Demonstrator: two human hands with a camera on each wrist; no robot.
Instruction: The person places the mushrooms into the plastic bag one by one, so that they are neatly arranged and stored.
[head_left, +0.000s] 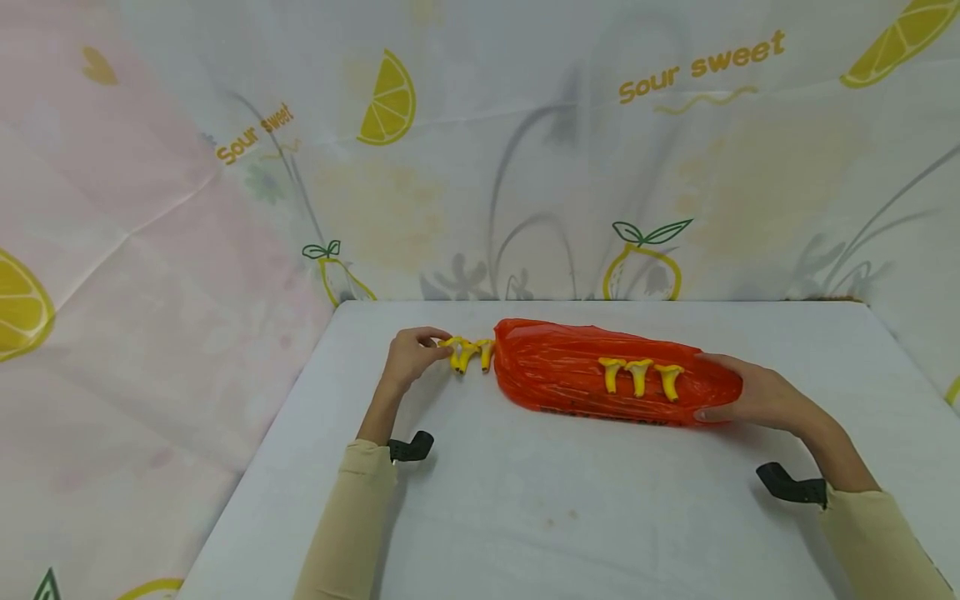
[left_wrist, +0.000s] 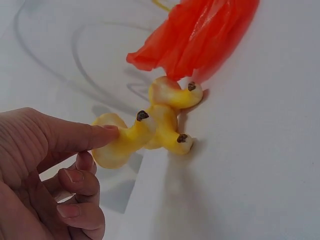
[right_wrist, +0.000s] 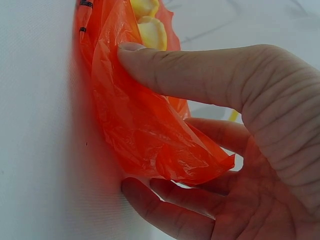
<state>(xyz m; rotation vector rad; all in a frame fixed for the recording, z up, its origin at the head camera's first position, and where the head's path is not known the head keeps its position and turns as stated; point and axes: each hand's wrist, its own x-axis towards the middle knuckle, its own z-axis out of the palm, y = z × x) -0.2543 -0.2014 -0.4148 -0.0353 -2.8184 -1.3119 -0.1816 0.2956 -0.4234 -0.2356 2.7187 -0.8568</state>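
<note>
Between thumb and forefinger, my left hand (head_left: 408, 358) pinches a yellow, trumpet-shaped chanterelle mushroom (left_wrist: 116, 145) with a dark stem tip. Two similar mushrooms (left_wrist: 164, 131) lie close beside it, near the left end of a flat red plastic bag (head_left: 555, 367). On top of the bag, toward its right half, three more yellow mushrooms (head_left: 639, 377) lie in a row. My right hand (head_left: 772, 396) holds the bag's right end, thumb (right_wrist: 145, 65) on one side and fingers on the other. Whatever is inside the bag cannot be made out.
Everything lies on a white table (head_left: 525, 508). Behind and to the left hangs a pale cloth (head_left: 465, 167) printed with lemons and lettering. A black wrist mount (head_left: 411, 447) sits on the left wrist, and another mount (head_left: 791, 485) on the right.
</note>
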